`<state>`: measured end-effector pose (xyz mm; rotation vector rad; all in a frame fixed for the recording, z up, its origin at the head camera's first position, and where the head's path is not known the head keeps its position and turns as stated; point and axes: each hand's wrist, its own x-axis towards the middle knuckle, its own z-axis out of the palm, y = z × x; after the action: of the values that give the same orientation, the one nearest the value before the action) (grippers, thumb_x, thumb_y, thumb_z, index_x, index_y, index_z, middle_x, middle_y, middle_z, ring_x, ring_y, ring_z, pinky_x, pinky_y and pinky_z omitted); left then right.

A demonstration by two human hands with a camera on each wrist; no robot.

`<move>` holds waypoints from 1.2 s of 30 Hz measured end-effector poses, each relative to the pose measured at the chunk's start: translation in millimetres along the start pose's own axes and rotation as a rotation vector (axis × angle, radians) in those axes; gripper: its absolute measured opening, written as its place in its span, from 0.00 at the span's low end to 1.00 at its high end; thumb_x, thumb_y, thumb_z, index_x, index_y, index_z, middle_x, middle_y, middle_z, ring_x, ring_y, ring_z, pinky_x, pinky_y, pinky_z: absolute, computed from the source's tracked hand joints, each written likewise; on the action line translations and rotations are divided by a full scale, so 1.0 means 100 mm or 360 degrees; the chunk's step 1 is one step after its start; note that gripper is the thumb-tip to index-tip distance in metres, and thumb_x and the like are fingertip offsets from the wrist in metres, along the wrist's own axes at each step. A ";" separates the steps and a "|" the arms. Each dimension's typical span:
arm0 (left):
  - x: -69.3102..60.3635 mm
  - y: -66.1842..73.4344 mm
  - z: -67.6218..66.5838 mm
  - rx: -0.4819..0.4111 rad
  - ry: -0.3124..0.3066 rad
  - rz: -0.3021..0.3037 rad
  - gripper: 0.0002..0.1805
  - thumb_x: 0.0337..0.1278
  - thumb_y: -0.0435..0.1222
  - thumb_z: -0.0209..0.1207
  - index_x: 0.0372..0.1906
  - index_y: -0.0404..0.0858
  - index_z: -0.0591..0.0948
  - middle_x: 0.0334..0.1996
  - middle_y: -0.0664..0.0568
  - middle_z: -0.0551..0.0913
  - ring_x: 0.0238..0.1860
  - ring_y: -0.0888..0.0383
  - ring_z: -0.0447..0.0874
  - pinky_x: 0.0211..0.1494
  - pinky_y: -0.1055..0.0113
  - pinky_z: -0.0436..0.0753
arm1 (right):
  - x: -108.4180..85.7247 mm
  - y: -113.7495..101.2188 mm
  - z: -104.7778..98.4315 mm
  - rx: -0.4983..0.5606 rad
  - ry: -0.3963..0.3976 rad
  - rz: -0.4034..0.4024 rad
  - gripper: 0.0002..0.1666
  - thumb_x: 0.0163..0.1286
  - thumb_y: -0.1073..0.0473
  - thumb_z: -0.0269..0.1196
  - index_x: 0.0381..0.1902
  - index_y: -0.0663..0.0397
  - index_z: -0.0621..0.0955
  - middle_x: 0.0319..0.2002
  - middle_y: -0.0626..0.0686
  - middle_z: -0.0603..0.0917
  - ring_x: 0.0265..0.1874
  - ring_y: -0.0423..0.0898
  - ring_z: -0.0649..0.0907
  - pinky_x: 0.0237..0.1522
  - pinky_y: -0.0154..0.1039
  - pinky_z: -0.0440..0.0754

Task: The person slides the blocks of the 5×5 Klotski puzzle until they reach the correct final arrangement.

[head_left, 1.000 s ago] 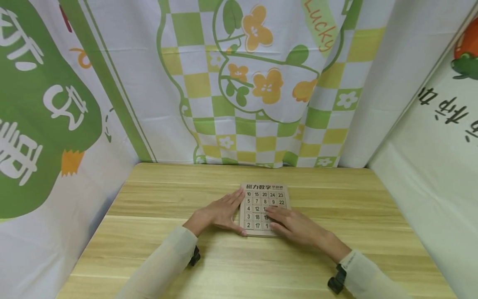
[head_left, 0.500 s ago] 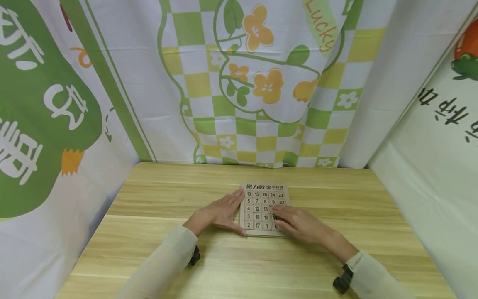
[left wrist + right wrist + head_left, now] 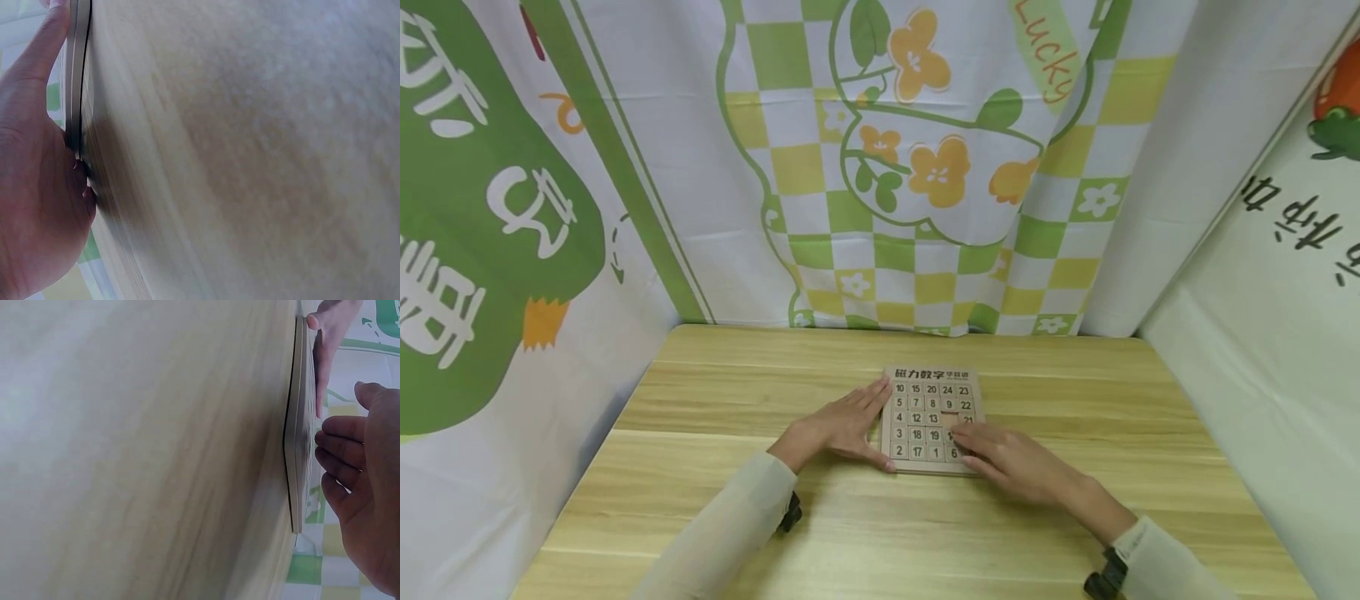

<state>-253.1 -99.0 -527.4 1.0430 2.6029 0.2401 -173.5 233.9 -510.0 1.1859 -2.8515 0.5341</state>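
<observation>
A wooden number sliding puzzle lies flat on the table, with black-numbered tiles in rows and a bare slot below the 9. My left hand lies along its left side, fingers at the upper edge and thumb at the lower left corner. Over the lower right tiles is my right hand, its fingertips near the partly covered tile beneath the slot; some tiles there are hidden. The right wrist view shows the right hand with fingers extended to the puzzle's surface. In the left wrist view, the thumb reaches along the puzzle's edge.
The puzzle sits on a light wooden table. Behind it hangs a green and yellow checked curtain. Printed white cloths stand at the left and right sides.
My right hand has slid right and slightly down across the tiles. Tiles 13, 19, 1 and the slot below the 9 have come into sight. My left hand stays in place.
</observation>
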 end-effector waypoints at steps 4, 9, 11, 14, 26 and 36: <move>0.00 -0.01 0.00 0.0007 -0.0002 -0.0003 0.76 0.51 0.77 0.63 0.86 0.36 0.35 0.87 0.43 0.31 0.87 0.48 0.34 0.88 0.55 0.43 | -0.02 -0.03 0.01 -0.0004 -0.0016 -0.0010 0.29 0.86 0.47 0.54 0.73 0.58 0.77 0.74 0.58 0.77 0.72 0.59 0.78 0.73 0.60 0.75; 0.02 -0.02 0.00 0.0016 -0.0003 -0.0004 0.76 0.52 0.76 0.63 0.86 0.37 0.35 0.86 0.44 0.30 0.87 0.49 0.33 0.88 0.55 0.42 | -0.04 -0.06 0.02 0.0001 -0.0028 -0.0004 0.28 0.85 0.47 0.56 0.73 0.57 0.78 0.74 0.57 0.77 0.73 0.58 0.76 0.73 0.59 0.74; 0.02 -0.02 -0.01 0.0019 -0.0001 -0.0005 0.76 0.51 0.77 0.63 0.86 0.37 0.35 0.86 0.45 0.29 0.87 0.49 0.33 0.88 0.55 0.42 | -0.03 -0.06 0.02 0.0010 -0.0026 -0.0005 0.28 0.84 0.48 0.57 0.73 0.57 0.78 0.73 0.57 0.77 0.73 0.58 0.76 0.73 0.59 0.74; 0.02 -0.02 -0.01 0.0016 0.0002 -0.0005 0.76 0.51 0.77 0.63 0.86 0.37 0.35 0.87 0.45 0.30 0.87 0.49 0.33 0.88 0.55 0.42 | -0.03 -0.06 0.02 0.0024 -0.0023 -0.0005 0.28 0.84 0.48 0.57 0.72 0.58 0.78 0.73 0.57 0.78 0.73 0.58 0.77 0.73 0.59 0.74; 0.02 -0.01 0.00 -0.0007 -0.0022 -0.0020 0.77 0.51 0.77 0.63 0.86 0.38 0.34 0.86 0.47 0.26 0.87 0.51 0.31 0.88 0.57 0.40 | 0.10 0.01 0.04 -0.0013 0.0021 0.0000 0.27 0.85 0.52 0.57 0.72 0.63 0.77 0.73 0.62 0.77 0.71 0.62 0.77 0.72 0.62 0.75; 0.01 0.00 0.00 -0.0009 -0.0008 -0.0015 0.76 0.52 0.76 0.64 0.87 0.38 0.36 0.87 0.46 0.29 0.87 0.50 0.32 0.88 0.55 0.42 | 0.15 0.01 0.03 0.0037 0.0009 0.0042 0.28 0.85 0.50 0.56 0.72 0.63 0.77 0.72 0.62 0.77 0.73 0.62 0.76 0.75 0.61 0.72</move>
<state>-253.9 -98.6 -528.2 1.0276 2.6008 0.2426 -185.0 223.1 -510.8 1.1498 -2.8679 0.5718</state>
